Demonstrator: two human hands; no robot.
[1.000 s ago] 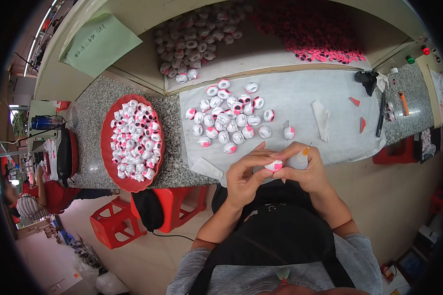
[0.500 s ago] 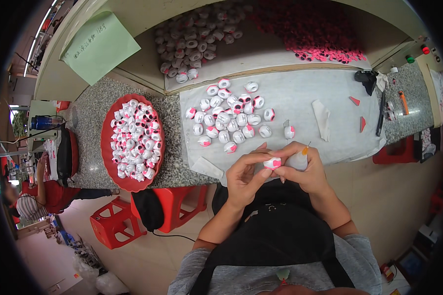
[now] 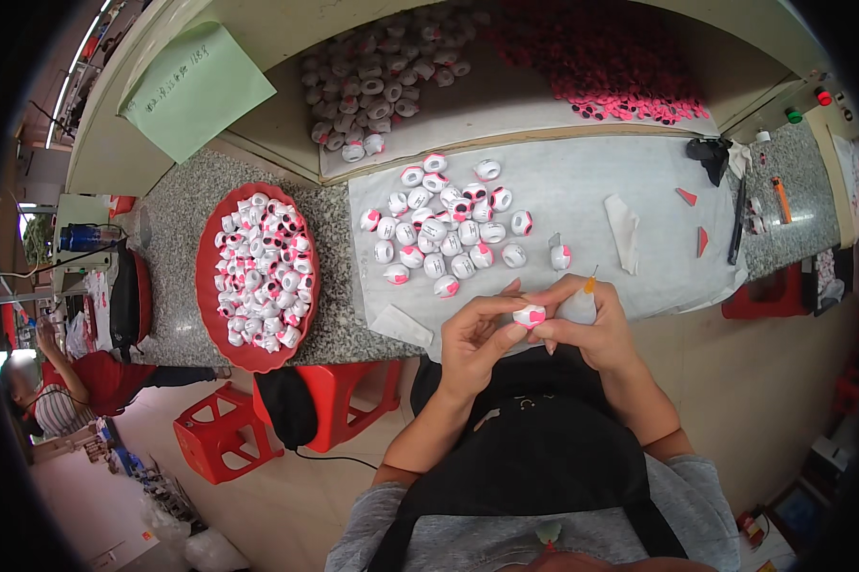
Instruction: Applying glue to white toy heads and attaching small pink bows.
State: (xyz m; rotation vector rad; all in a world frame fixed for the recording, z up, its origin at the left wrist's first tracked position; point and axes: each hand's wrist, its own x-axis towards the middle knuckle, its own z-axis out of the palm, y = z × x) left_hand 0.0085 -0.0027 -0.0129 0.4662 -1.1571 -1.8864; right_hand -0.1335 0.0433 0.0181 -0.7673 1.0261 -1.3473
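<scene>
Both hands meet at the near edge of a grey mat [image 3: 582, 191], the left hand [image 3: 475, 336] and right hand [image 3: 590, 319] closed together on one small white-and-pink bead [image 3: 530, 316]. The right hand also grips a small glue bottle [image 3: 579, 303]. Loose beads [image 3: 449, 234] lie farther back on the mat; left of it sits a red tray [image 3: 206, 276] heaped with more

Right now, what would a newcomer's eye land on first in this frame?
Probably the small white-and-pink piece pinched between the left hand and right hand at the near table edge. Next, the red tray heaped with similar pieces at left, and the loose cluster of them on the grey mat just beyond the hands.
</scene>
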